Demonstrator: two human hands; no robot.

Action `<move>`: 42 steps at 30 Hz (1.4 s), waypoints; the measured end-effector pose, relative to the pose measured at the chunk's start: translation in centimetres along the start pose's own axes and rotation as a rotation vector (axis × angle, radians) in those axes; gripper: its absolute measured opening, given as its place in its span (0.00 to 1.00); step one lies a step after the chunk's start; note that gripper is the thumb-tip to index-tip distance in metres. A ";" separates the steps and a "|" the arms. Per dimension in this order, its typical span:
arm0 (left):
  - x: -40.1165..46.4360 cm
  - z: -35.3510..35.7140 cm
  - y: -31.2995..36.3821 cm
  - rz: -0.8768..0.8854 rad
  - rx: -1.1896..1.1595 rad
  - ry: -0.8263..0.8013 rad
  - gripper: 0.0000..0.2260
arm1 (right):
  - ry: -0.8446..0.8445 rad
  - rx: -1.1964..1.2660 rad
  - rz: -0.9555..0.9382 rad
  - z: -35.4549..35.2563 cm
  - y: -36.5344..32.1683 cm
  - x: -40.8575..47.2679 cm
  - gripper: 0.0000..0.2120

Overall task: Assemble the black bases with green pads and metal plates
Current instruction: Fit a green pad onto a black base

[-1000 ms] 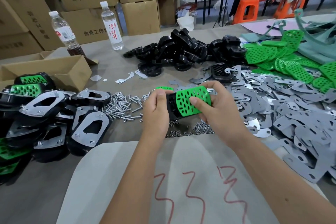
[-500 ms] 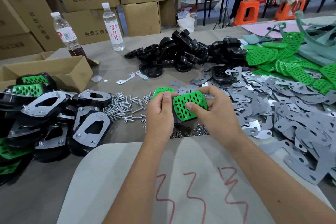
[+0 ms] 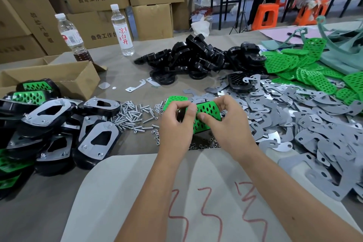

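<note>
Green pad [image 3: 206,117]: held up just above the table between both hands, over the scatter of small nuts [image 3: 200,144]; it lies on a black base [image 3: 179,115] of which only a dark sliver shows between the fingers.
Left hand [image 3: 176,124]: fingers curled, pinching the left end of the pad and base together.
Right hand [image 3: 229,122]: thumb pressed on the pad's perforated face, fingers curled over the far edge, pinching it.
Second pad [image 3: 175,100]: lies on the table just behind the left hand, untouched.
How the pad handles: looks thin, light and bendy, with many holes; likely to flex or pop off the base if pushed at one end only.
Where to hold: probably by the rims at both ends, thumbs on top, pressing evenly so it seats flat.
How the base handles: seems stiff, moulded and heavier than the pad; smooth sides could slip, so grip under the edge.
Metal plates [image 3: 294,124]: heaped to the right, thin and stiff, edges possibly sharp; lift by the flat faces.
Screws [image 3: 131,114]: loose pile to the left, beside the finished pieces [image 3: 98,137].
Stage: pad being fitted; plate not yet on.
</note>
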State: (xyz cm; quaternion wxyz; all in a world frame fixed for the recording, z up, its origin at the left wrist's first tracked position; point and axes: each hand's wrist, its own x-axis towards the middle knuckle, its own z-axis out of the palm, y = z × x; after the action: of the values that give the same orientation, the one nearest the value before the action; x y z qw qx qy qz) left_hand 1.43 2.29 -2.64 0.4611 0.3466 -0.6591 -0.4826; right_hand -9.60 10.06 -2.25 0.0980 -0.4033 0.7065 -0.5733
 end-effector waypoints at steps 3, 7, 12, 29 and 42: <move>-0.1 -0.7 0.1 -0.029 0.021 -0.065 0.15 | -0.020 0.028 0.047 -0.4 0.2 0.4 0.14; -0.1 -1.3 0.5 -0.125 -0.163 -0.070 0.15 | -0.042 0.067 0.164 -1.7 0.1 0.8 0.29; 0.2 -1.3 0.7 -0.173 -0.321 -0.084 0.16 | -0.324 0.341 0.165 -2.7 0.3 0.8 0.07; 0.7 -2.3 0.5 -0.296 -0.542 -0.361 0.16 | -0.354 0.732 0.219 -3.4 0.4 1.2 0.22; 0.4 -2.2 0.7 -0.289 -0.494 -0.321 0.23 | -0.469 0.700 0.234 -3.5 0.6 1.2 0.19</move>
State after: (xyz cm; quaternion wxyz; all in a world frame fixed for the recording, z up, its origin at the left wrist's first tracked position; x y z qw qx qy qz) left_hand 3.32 1.45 -1.62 0.3481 0.2336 -0.5303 -0.7369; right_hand -12.74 11.84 -1.23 0.4506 -0.3824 0.4692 -0.6561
